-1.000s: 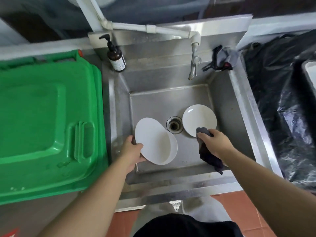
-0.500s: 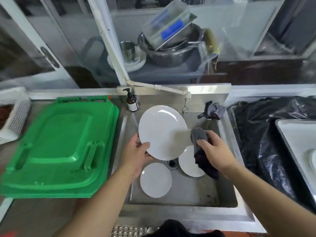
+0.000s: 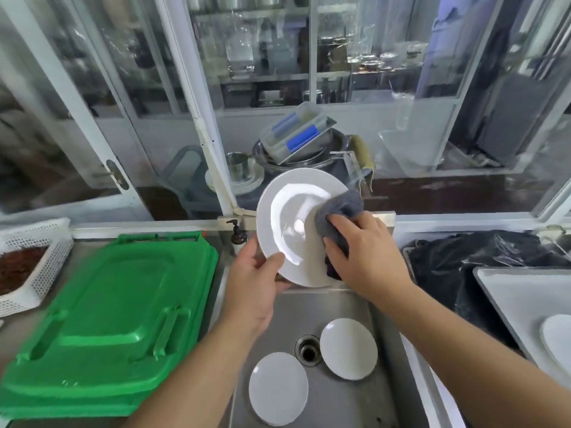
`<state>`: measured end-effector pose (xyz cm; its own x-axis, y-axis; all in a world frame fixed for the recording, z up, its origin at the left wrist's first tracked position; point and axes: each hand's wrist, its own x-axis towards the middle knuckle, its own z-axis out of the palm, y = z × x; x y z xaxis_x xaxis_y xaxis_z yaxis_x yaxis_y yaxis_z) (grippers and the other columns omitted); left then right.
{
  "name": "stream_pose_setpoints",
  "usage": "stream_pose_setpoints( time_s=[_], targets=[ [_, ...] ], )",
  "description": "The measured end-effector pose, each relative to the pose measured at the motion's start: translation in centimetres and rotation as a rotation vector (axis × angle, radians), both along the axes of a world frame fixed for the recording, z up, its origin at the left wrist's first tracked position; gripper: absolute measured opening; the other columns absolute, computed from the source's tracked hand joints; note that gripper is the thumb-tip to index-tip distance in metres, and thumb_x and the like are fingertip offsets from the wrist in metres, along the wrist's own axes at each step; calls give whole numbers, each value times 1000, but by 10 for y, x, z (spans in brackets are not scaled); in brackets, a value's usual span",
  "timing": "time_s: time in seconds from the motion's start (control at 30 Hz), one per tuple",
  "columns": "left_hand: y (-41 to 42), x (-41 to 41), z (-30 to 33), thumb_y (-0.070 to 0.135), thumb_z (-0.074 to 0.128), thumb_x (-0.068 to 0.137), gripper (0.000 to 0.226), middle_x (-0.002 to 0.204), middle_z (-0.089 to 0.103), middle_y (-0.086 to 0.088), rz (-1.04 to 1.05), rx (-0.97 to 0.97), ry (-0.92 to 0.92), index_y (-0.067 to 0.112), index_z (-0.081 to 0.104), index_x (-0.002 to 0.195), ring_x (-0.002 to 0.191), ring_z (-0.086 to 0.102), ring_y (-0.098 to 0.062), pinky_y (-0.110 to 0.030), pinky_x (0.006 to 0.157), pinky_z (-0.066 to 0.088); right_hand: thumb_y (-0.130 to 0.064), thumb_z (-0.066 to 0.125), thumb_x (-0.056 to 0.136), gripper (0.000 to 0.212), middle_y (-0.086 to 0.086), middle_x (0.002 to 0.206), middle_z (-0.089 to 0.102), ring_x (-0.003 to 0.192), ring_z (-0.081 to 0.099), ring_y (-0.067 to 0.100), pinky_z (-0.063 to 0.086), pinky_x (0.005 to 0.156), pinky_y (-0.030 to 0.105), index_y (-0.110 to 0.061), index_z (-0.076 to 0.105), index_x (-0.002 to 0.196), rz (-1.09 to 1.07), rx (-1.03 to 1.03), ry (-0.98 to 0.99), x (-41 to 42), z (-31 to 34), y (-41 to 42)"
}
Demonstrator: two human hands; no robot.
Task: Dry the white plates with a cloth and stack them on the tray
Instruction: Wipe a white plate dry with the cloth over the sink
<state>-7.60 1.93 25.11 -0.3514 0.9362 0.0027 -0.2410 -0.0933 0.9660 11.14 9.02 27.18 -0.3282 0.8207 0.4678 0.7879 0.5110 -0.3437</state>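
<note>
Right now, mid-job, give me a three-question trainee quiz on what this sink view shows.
1. True or false: the right hand presses the grey cloth on the held plate.
2. How many plates lie in the sink? A) one B) two C) three
3. Fill in: the left hand grips the held plate by its lower ____.

Key: 1 true; 2 B, one at, one at; 3 rim.

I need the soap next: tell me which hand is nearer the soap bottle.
Left. The left hand grips the plate's rim just right of the soap bottle; the right hand is beyond the plate.
</note>
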Motion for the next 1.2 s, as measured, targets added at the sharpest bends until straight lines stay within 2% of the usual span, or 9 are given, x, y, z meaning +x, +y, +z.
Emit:
stream_pose_setpoints(
  time_s=[0.17, 0.27, 0.4, 0.5, 0.63, 0.73, 0.83, 1.0, 1.2],
  targets=[
    [5, -10, 18, 11, 63, 84, 49, 114, 80, 0, -36, 32, 125, 38, 72, 123, 102, 77, -25, -53, 81, 65, -32, 66, 97, 34, 8, 96, 61, 86, 61, 36, 56, 74, 46, -17, 72, 127, 115, 11, 111, -25, 3, -35],
    [-1, -13, 17, 18, 61, 89, 46, 112, 80, 0, -82, 31, 237, 40, 70, 128, 102, 77, -30, -60, 85, 63, -31, 63, 99, 36, 6, 99, 60, 89, 59, 35, 54, 80, 46, -15, 71, 130, 226, 52, 112, -46, 23, -35],
    [-10, -17, 21, 12, 58, 91, 46, 110, 80, -6, -157, 56, 178, 35, 70, 129, 100, 78, -30, -51, 74, 66, -25, 66, 99, 33, 11, 108, 63, 86, 56, 39, 49, 83, 47, -13, 70, 129, 262, 202, 104, -70, 63, -19],
    [-11, -22, 32, 7, 59, 88, 47, 115, 79, -4, -145, 95, 135, 34, 73, 125, 104, 77, -26, -43, 75, 65, -27, 66, 99, 37, 15, 112, 60, 92, 56, 41, 49, 87, 49, -12, 67, 133, 191, 249, 115, -79, 89, -1],
    [-11, -36, 44, 9, 65, 85, 48, 116, 79, -4, -91, 146, 113, 36, 73, 124, 107, 76, -26, -45, 78, 65, -34, 58, 104, 40, 18, 123, 56, 108, 55, 44, 47, 94, 49, -13, 58, 138, -52, 195, 126, -74, 107, 31],
    [-6, -51, 53, 15, 67, 82, 55, 115, 78, -1, -44, 175, 117, 41, 70, 129, 105, 74, -25, -45, 75, 65, -37, 56, 104, 41, 20, 129, 56, 112, 55, 45, 48, 92, 48, -15, 55, 139, -206, 103, 150, -61, 102, 40],
    [2, -60, 62, 13, 66, 83, 54, 114, 78, 1, -35, 187, 111, 44, 70, 127, 104, 74, -21, -45, 74, 65, -36, 58, 103, 41, 20, 124, 57, 109, 56, 46, 50, 87, 48, -14, 57, 138, -252, 99, 113, -58, 83, 26],
    [13, -60, 68, 17, 67, 83, 52, 109, 79, 1, -25, 151, 147, 48, 71, 124, 96, 76, -20, -36, 69, 64, -33, 66, 99, 28, 12, 104, 61, 91, 60, 39, 54, 77, 46, -12, 66, 118, -40, 73, 135, -75, 50, -14],
    [11, -51, 57, 12, 59, 87, 47, 103, 80, -6, -133, 123, 167, 37, 73, 124, 88, 77, -20, -38, 68, 63, -42, 49, 104, 37, 8, 105, 60, 85, 54, 33, 49, 78, 47, -12, 67, 116, 163, 225, 14, -90, 74, -8]
  ],
)
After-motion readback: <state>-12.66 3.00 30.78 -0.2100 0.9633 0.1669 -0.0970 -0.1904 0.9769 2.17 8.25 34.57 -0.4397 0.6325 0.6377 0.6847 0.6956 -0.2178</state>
